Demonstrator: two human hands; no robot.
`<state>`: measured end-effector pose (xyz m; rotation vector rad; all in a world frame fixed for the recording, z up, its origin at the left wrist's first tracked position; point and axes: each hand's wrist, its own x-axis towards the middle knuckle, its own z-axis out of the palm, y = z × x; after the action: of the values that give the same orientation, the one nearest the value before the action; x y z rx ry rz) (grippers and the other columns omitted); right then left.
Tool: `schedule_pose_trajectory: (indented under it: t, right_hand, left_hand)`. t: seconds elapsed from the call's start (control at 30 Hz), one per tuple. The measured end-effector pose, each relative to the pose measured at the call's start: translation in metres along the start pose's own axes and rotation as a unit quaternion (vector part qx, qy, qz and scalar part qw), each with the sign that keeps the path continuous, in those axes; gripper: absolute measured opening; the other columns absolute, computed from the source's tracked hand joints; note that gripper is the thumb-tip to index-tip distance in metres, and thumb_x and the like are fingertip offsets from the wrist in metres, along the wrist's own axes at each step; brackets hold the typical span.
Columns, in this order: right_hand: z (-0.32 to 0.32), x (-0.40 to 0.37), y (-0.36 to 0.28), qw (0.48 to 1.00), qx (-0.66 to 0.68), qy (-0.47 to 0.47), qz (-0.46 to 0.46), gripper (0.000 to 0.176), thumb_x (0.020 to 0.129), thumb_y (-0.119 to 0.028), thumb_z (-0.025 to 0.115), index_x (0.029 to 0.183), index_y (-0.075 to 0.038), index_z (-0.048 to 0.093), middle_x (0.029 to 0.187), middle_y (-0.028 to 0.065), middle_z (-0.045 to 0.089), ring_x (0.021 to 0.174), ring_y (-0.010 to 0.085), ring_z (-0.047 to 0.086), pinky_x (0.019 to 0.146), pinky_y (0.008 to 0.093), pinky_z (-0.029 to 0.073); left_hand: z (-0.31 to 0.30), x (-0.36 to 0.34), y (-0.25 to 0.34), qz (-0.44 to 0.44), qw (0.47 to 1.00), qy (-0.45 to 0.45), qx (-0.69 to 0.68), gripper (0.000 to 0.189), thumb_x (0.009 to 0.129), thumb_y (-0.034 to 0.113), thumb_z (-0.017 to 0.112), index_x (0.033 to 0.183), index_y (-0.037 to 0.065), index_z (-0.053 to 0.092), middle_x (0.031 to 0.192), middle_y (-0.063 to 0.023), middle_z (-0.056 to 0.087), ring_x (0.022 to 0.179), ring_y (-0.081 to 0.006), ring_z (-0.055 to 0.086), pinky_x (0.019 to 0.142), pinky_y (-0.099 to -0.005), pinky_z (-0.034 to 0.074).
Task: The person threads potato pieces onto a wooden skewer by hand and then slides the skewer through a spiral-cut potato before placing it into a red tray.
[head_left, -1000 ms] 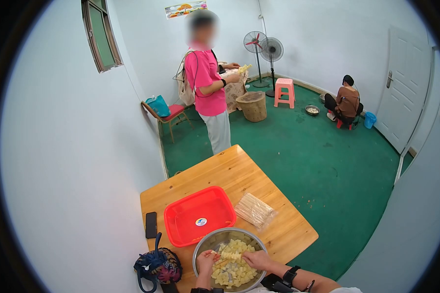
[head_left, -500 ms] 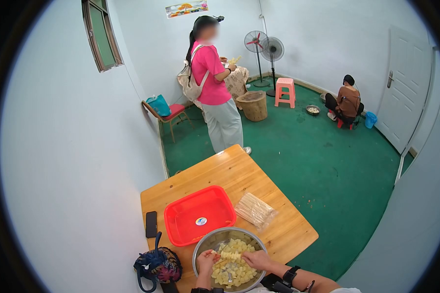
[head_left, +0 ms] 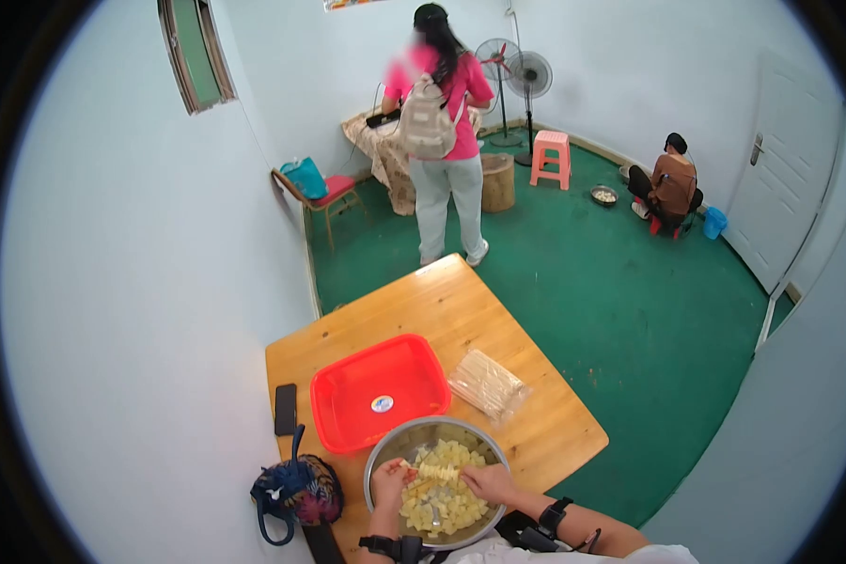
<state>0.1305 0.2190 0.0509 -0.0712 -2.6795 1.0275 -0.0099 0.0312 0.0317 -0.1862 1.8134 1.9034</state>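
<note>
Over a large steel bowl (head_left: 374, 477), a skewer of pale yellow, potato-like pieces (head_left: 439, 473) is held roughly level between my hands. My left hand (head_left: 388, 484) is closed in a pinch at its left end. At the right end, the fingers of my right hand (head_left: 489, 483) are closed on the skewered row; whether they hold the stick or a piece is too small to see. Many loose cut pieces (head_left: 451, 514) lie in the bowl beneath.
A red plastic basin (head_left: 348, 395) adjoins the bowl on the wooden table (head_left: 536, 414). Nearby are a packet of wooden sticks (head_left: 489, 383), a phone (head_left: 286, 409) and a dark patterned bag (head_left: 301, 493). One person (head_left: 446, 141) stands beyond the table; another (head_left: 672, 183) sits low near the door.
The standing person has turned away toward the cloth-covered table, back now facing me. My view has tilted slightly down. Both my hands stay on the skewer over the bowl.
</note>
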Motion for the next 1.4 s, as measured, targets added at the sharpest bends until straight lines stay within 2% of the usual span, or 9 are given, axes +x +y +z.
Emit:
schedule_pose_trajectory:
  t: [0.17,0.2,0.23,0.27,0.33,0.5,0.63,0.87,1.4]
  right_hand:
    - [0.011,0.0,0.015,0.995,-0.022,-0.075,0.057,0.018,0.085,-0.027,0.047,0.086,-0.01,0.055,0.07,0.0169,0.059,0.06,0.0348,0.058,0.054,0.0455,0.045]
    - [0.032,-0.006,0.037,0.996,0.028,0.061,-0.057,0.018,0.085,-0.025,0.047,0.086,-0.009,0.055,0.071,0.0178,0.059,0.059,0.0352,0.057,0.054,0.0462,0.045]
    - [0.036,-0.007,0.044,1.0,0.012,0.008,-0.019,0.017,0.085,-0.023,0.048,0.084,-0.008,0.054,0.068,0.0183,0.059,0.06,0.036,0.057,0.053,0.046,0.044]
    - [0.015,0.002,0.018,0.997,0.044,0.015,0.06,0.016,0.085,-0.022,0.049,0.082,-0.006,0.053,0.066,0.0189,0.057,0.059,0.0376,0.056,0.052,0.0449,0.044]
    - [0.014,0.004,0.015,0.997,0.053,0.037,0.045,0.014,0.085,-0.019,0.053,0.08,-0.005,0.053,0.063,0.0183,0.056,0.058,0.037,0.055,0.05,0.0413,0.043]
    - [0.001,0.012,0.0,0.993,0.099,0.059,0.012,0.006,0.083,-0.011,0.055,0.084,-0.005,0.056,0.063,0.0147,0.056,0.058,0.0318,0.057,0.049,0.0364,0.043]
    - [0.002,0.009,0.001,0.996,0.08,0.046,0.01,0.007,0.083,-0.012,0.055,0.084,-0.006,0.056,0.064,0.0147,0.057,0.057,0.0319,0.057,0.05,0.0368,0.043]
    - [0.002,0.01,0.0,0.997,0.059,0.052,0.006,0.008,0.084,-0.014,0.054,0.081,-0.006,0.055,0.064,0.0141,0.058,0.058,0.0321,0.057,0.05,0.0376,0.044]
    - [0.003,0.011,0.002,0.998,0.04,0.049,0.014,0.008,0.083,-0.016,0.054,0.081,-0.008,0.054,0.06,0.0136,0.056,0.056,0.0317,0.056,0.049,0.0386,0.043]
  left_hand:
    - [0.005,0.002,0.015,0.082,0.996,-0.029,0.034,0.026,0.078,0.005,0.057,0.104,0.002,0.055,0.084,-0.0061,0.061,0.075,-0.0158,0.06,0.063,-0.0283,0.051]
    - [0.01,0.0,0.029,0.059,0.993,-0.012,0.1,0.022,0.078,0.005,0.056,0.1,0.003,0.057,0.084,-0.0046,0.06,0.074,-0.014,0.059,0.061,-0.0267,0.049]
    - [0.004,0.012,0.017,0.093,0.991,-0.046,0.079,0.019,0.079,0.005,0.055,0.097,0.003,0.059,0.084,-0.0042,0.061,0.073,-0.0134,0.059,0.06,-0.0255,0.048]
    - [0.006,0.017,0.014,0.079,0.996,-0.035,-0.012,0.017,0.079,0.004,0.054,0.096,0.001,0.058,0.084,-0.0057,0.061,0.07,-0.0135,0.059,0.059,-0.0252,0.047]
    - [0.011,0.015,0.02,0.075,0.995,-0.033,-0.058,0.02,0.078,0.0,0.055,0.098,-0.004,0.054,0.084,-0.0104,0.06,0.074,-0.016,0.06,0.063,-0.0251,0.048]
    - [0.024,0.0,0.032,0.044,0.999,0.013,0.009,0.02,0.082,0.001,0.052,0.101,-0.006,0.049,0.085,-0.0141,0.061,0.074,-0.0181,0.062,0.065,-0.0248,0.051]
    - [0.024,0.0,0.027,0.038,0.999,0.027,-0.024,0.024,0.078,-0.006,0.052,0.101,-0.011,0.049,0.082,-0.0152,0.06,0.069,-0.0193,0.064,0.06,-0.0239,0.053]
    - [0.022,-0.001,0.029,0.034,0.999,0.011,0.016,0.021,0.082,-0.001,0.051,0.102,-0.008,0.048,0.086,-0.0156,0.06,0.075,-0.0194,0.064,0.066,-0.0252,0.053]
    - [0.032,-0.001,0.026,0.053,0.996,0.031,0.071,0.021,0.078,-0.005,0.052,0.098,-0.009,0.054,0.081,-0.0158,0.063,0.069,-0.0182,0.065,0.059,-0.0245,0.053]
